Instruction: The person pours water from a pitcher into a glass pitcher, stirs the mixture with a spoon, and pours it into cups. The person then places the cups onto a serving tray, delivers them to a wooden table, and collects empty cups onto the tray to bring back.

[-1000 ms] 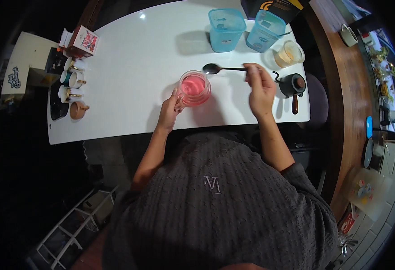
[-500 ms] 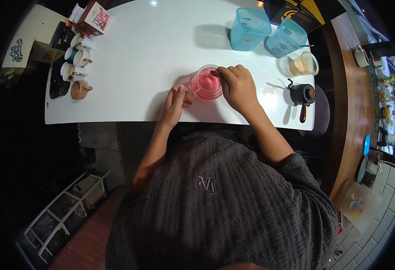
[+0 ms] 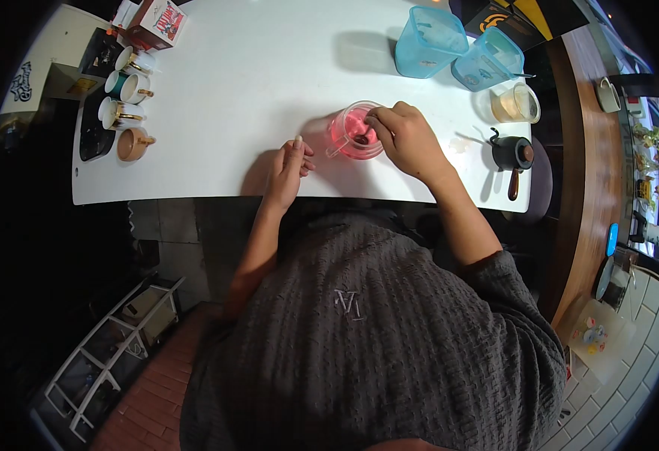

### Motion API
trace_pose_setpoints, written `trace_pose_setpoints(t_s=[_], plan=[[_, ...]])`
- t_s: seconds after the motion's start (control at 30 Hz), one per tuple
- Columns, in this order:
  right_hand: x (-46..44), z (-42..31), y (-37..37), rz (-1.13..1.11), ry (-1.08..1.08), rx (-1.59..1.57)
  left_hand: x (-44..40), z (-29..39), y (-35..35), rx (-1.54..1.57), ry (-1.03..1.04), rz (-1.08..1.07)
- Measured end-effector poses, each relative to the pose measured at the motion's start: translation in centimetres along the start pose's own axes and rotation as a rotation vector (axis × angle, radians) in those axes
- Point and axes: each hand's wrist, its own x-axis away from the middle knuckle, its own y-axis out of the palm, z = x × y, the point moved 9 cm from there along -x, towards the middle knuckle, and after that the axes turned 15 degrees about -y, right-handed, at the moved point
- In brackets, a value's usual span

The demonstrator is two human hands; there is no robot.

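A clear glass mug point(image 3: 339, 140) with pink liquid in it stands on the white table, its handle toward the lower left. Over its right rim is my right hand point(image 3: 405, 139), fingers pinched on what looks like a spoon point(image 3: 365, 135) dipping into the liquid. Most of the spoon is hidden by the fingers and the drink. My left hand point(image 3: 290, 167) hovers to the left of the mug, apart from the handle, holding nothing, with its fingers loosely curled and the thumb up.
Two blue plastic containers point(image 3: 429, 45) stand at the back right, near a jar of pale contents point(image 3: 516, 104) and a black pot with a wooden handle point(image 3: 511, 152). Several cups point(image 3: 132, 144) and a red-and-white box point(image 3: 157, 24) line the left side of the white table point(image 3: 217, 113).
My left hand has let go of the mug's handle and is now apart from it. The mug appears further right and up in view. My right hand is still over its rim.
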Motion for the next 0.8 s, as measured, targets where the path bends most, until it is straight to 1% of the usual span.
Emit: trace_pose_setpoints(t_s=[0.03, 0.1, 0.23, 0.3, 0.33, 0.4, 0.43, 0.5, 0.53, 0.6, 0.63, 0.7, 0.73, 0.8], plan=[[-0.2, 0.1, 0.0, 0.000, 0.000, 0.001, 0.0, 0.0, 0.0, -0.011, -0.005, 0.000], [-0.4, 0.3, -0.1, -0.025, 0.015, 0.126, 0.1, 0.1, 0.1, -0.023, -0.008, -0.001], [-0.7, 0.3, 0.0, -0.020, 0.029, 0.174, -0.1, 0.4, 0.0, -0.032, -0.005, -0.009], [-0.8, -0.1, 0.0, 0.062, 0.005, 0.031, -0.1, 0.7, 0.0, -0.026, 0.000, -0.014], [-0.7, -0.2, 0.1, 0.059, 0.006, 0.029, -0.1, 0.9, 0.0, -0.035, 0.007, -0.009], [-0.5, -0.2, 0.6, 0.035, 0.031, -0.109, 0.0, 1.1, 0.0, -0.043, 0.014, -0.004], [-0.5, -0.2, 0.5, 0.034, 0.031, -0.109, 0.0, 1.0, 0.0, -0.037, 0.005, -0.002], [-0.3, 0.0, 0.8, -0.055, 0.045, -0.057, -0.1, 0.8, 0.0, -0.030, -0.003, 0.000], [-0.4, 0.0, 0.4, -0.056, 0.044, -0.057, -0.2, 0.8, 0.1, -0.038, 0.004, -0.009], [-0.7, 0.2, 0.0, -0.136, 0.061, 0.143, -0.2, 0.7, 0.2, -0.045, 0.010, -0.016], [-0.8, 0.3, 0.2, -0.136, 0.062, 0.142, -0.1, 0.7, 0.4, -0.045, 0.015, -0.025], [-0.9, 0.3, -0.3, -0.018, 0.052, 0.161, -0.1, 0.8, 0.6, -0.045, 0.020, -0.036], [-0.8, 0.3, -0.1, -0.017, 0.054, 0.163, -0.1, 1.0, 0.7, -0.051, 0.026, -0.034], [-0.6, -0.1, 0.2, 0.069, 0.039, -0.066, 0.0, 1.2, 0.9, -0.059, 0.031, -0.033]])
